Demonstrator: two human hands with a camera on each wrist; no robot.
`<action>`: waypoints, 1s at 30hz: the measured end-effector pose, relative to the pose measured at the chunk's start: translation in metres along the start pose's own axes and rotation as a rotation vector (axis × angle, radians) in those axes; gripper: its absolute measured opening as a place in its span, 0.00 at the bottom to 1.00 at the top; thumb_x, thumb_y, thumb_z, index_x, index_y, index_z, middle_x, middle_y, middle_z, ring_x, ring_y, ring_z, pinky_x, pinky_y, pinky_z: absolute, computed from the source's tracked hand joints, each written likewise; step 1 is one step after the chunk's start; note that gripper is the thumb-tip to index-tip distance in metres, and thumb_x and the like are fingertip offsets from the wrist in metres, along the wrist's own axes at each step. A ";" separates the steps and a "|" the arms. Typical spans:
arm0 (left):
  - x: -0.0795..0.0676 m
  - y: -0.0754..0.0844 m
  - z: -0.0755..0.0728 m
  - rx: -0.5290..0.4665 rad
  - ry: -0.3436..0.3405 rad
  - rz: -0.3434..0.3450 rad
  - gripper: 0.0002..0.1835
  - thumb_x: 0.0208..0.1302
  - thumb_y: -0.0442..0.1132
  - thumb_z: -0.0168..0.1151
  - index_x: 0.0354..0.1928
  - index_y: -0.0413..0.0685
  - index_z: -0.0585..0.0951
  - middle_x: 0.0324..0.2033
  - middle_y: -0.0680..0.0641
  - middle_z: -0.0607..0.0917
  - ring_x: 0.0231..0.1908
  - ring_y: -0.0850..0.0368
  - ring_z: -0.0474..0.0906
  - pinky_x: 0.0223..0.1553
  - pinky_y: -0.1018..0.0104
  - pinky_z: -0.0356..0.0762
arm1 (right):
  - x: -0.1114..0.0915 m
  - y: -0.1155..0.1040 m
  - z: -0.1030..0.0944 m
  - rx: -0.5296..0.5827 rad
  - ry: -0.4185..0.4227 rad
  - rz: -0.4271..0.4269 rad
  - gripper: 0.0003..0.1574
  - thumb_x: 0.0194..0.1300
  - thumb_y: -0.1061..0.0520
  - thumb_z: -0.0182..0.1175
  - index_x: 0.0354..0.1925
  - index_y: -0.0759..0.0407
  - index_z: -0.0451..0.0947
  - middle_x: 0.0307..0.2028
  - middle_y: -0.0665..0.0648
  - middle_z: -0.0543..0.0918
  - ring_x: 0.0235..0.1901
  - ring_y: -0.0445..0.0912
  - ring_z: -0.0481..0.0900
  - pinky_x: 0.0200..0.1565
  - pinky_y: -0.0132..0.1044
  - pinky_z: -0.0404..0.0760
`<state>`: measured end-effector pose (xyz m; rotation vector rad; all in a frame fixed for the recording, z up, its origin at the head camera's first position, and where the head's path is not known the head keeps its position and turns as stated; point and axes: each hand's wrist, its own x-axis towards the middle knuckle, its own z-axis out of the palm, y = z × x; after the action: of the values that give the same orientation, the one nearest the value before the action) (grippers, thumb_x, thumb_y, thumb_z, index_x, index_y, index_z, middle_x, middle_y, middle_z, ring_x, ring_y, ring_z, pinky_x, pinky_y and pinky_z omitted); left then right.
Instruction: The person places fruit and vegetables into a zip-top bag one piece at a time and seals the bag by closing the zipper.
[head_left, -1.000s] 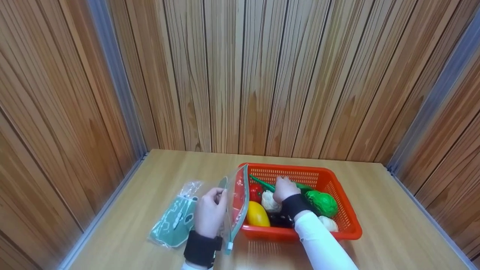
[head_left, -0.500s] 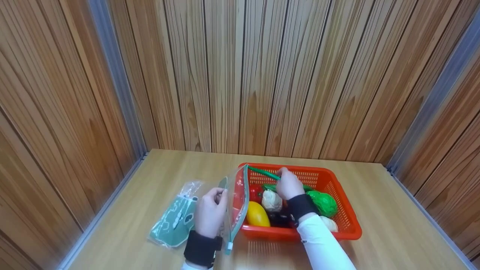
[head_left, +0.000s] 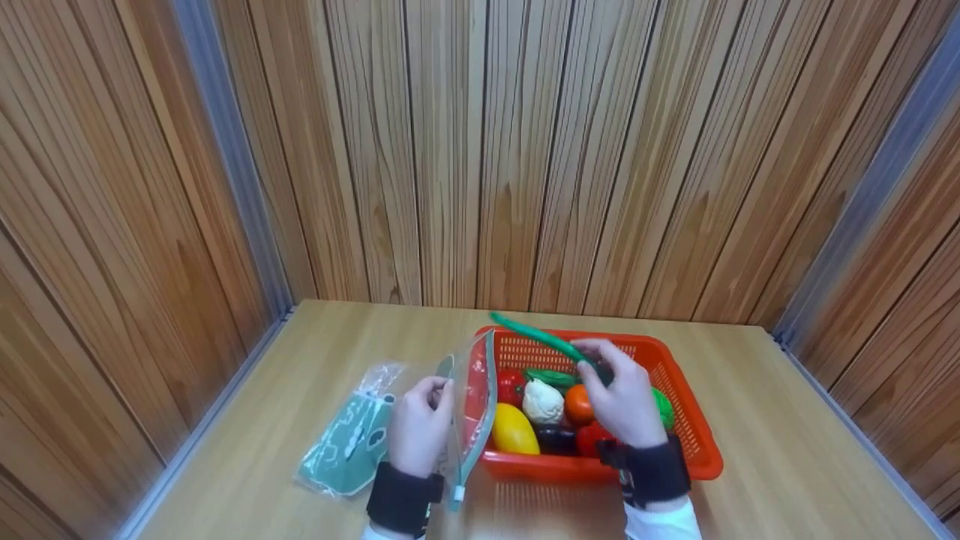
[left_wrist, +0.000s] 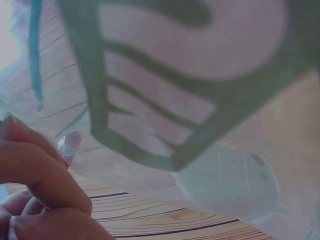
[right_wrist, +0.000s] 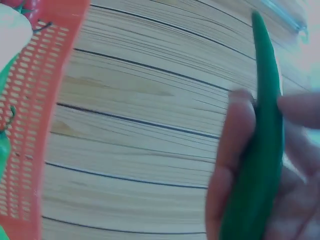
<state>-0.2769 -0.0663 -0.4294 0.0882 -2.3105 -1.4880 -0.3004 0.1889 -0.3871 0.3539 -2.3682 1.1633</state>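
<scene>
My left hand [head_left: 420, 424] pinches the side of a clear zip bag [head_left: 474, 390] with a teal slider edge, its mouth facing the basket. Green printing on the bag [left_wrist: 195, 90] fills much of the left wrist view. Over the back of the red plastic basket [head_left: 592, 469], my right hand [head_left: 628, 394] holds a long green chili pepper [head_left: 534, 332] between thumb and fingers, its thin tip pointing left and away. The right wrist view shows the chili pepper [right_wrist: 265, 130] lying along the fingers.
Several vegetables lie in the basket: a red pepper [head_left: 510, 388], yellow fruit [head_left: 514, 430], white bulb-like piece [head_left: 543, 403], tomato [head_left: 578, 405], eggplant [head_left: 555, 437] and green cabbage [head_left: 664, 409]. A second clear bag with green print [head_left: 345, 446] lies flat at left. Wood panels [head_left: 517, 150] stand behind.
My right hand has lifted the green chili pepper out of the basket, up and to the right. The tomato and a red piece show now. My left hand and the bag stay put.
</scene>
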 end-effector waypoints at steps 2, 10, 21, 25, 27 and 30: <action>0.000 0.000 0.000 -0.003 0.002 -0.002 0.10 0.73 0.41 0.63 0.46 0.41 0.87 0.24 0.49 0.85 0.23 0.60 0.77 0.29 0.75 0.76 | -0.008 -0.004 -0.002 0.002 -0.068 0.008 0.17 0.69 0.65 0.65 0.54 0.53 0.85 0.47 0.53 0.89 0.45 0.47 0.84 0.55 0.50 0.85; 0.000 -0.003 0.000 -0.001 0.017 -0.026 0.11 0.73 0.40 0.64 0.48 0.41 0.86 0.23 0.49 0.82 0.22 0.58 0.75 0.27 0.75 0.73 | -0.021 0.000 0.008 -0.037 -0.239 0.030 0.17 0.66 0.63 0.68 0.51 0.47 0.87 0.46 0.48 0.90 0.46 0.46 0.84 0.57 0.52 0.84; -0.004 0.003 0.007 0.107 0.012 0.079 0.09 0.71 0.41 0.66 0.44 0.42 0.86 0.18 0.51 0.78 0.16 0.61 0.70 0.24 0.77 0.72 | -0.025 -0.027 0.050 -0.144 -0.486 0.011 0.22 0.62 0.66 0.68 0.55 0.53 0.86 0.47 0.52 0.86 0.45 0.48 0.81 0.55 0.51 0.86; -0.004 0.004 0.008 0.106 -0.012 0.094 0.09 0.72 0.42 0.65 0.43 0.42 0.86 0.18 0.52 0.79 0.19 0.63 0.73 0.24 0.76 0.73 | -0.019 -0.039 0.067 -0.181 -0.486 -0.132 0.22 0.63 0.60 0.72 0.55 0.52 0.86 0.47 0.51 0.91 0.44 0.47 0.88 0.55 0.49 0.87; -0.004 0.004 0.008 0.103 -0.008 0.106 0.09 0.72 0.41 0.64 0.42 0.42 0.86 0.19 0.52 0.80 0.20 0.64 0.74 0.25 0.75 0.73 | -0.016 -0.042 0.077 -0.194 -0.485 -0.193 0.20 0.63 0.58 0.72 0.54 0.52 0.87 0.46 0.51 0.92 0.44 0.46 0.90 0.54 0.47 0.87; -0.005 0.004 0.008 0.105 0.006 0.120 0.08 0.72 0.40 0.64 0.41 0.43 0.86 0.19 0.52 0.81 0.20 0.65 0.74 0.25 0.75 0.73 | -0.012 -0.045 0.091 -0.211 -0.501 -0.235 0.18 0.63 0.58 0.72 0.53 0.54 0.87 0.44 0.53 0.92 0.43 0.46 0.89 0.52 0.45 0.88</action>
<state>-0.2750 -0.0563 -0.4302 -0.0179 -2.3448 -1.3063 -0.2987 0.0895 -0.4110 0.9105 -2.7403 0.7695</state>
